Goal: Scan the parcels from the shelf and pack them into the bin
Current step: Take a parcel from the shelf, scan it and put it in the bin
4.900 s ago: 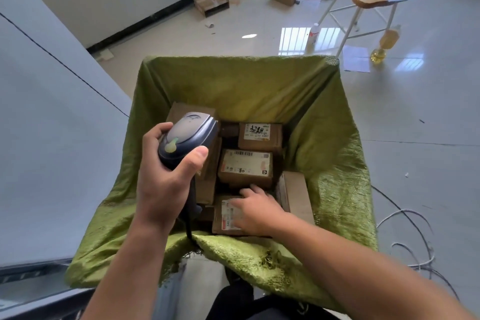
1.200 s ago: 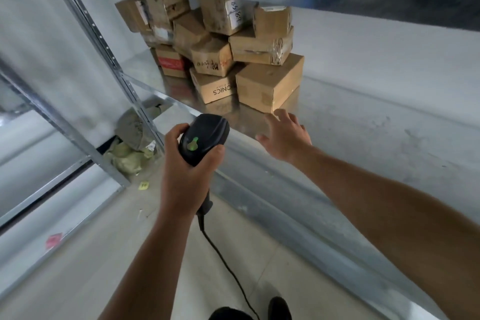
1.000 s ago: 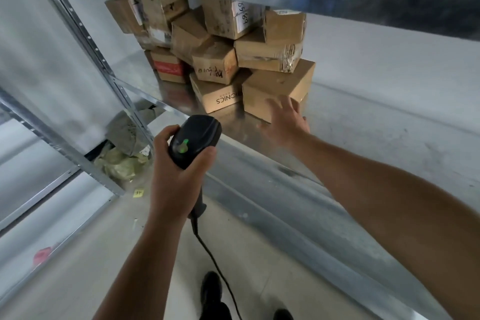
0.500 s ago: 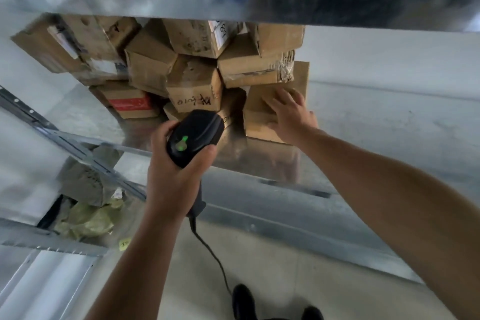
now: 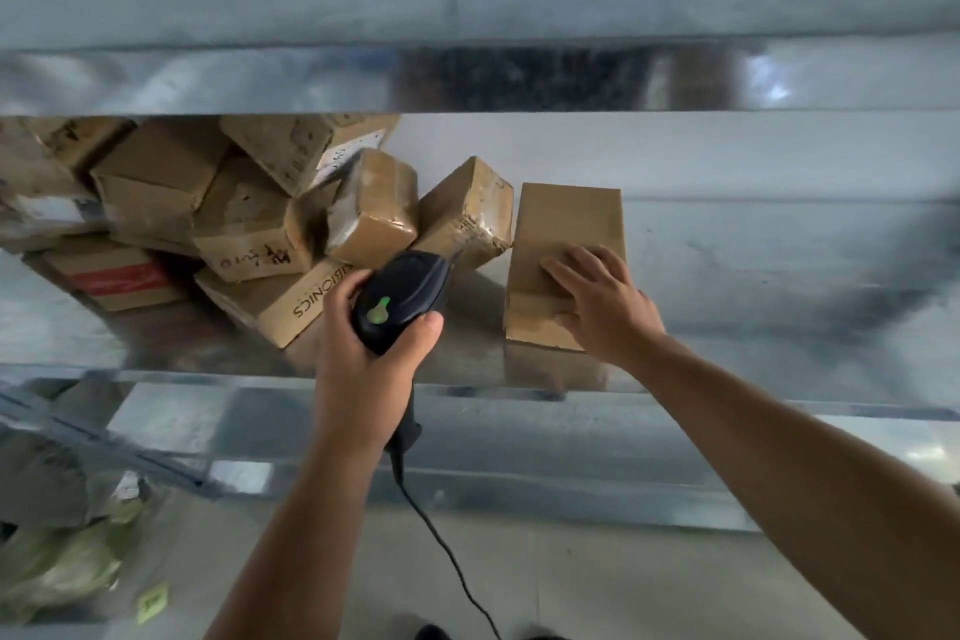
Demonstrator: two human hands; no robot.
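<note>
Left hand: we see the left hand (image 5: 363,364) closed around the black scanner (image 5: 402,301) at the centre of the frame, with the thumb beside the green button. The cable (image 5: 441,535) hangs down toward the floor.
Right hand: the right hand (image 5: 608,307) lies on top of one plain brown parcel (image 5: 566,224), with the fingers spread and nearly straight. We cannot tell if the thumb grips the near face.
Parcel: it stands on the shelf (image 5: 779,276), right of centre, just beside the pile (image 5: 249,224).
Pile: many brown boxes are heaped at the left and centre of the shelf, several tilted and leaning on each other.
Scan: no label shows on the visible faces of the parcel, so we judge it is not yet scanned.
Bin: it is not in view, so we cannot say how much is packed.
Left to do: we judge that much work is left. This parcel must be scanned and carried to the bin, and then the whole pile.
</note>
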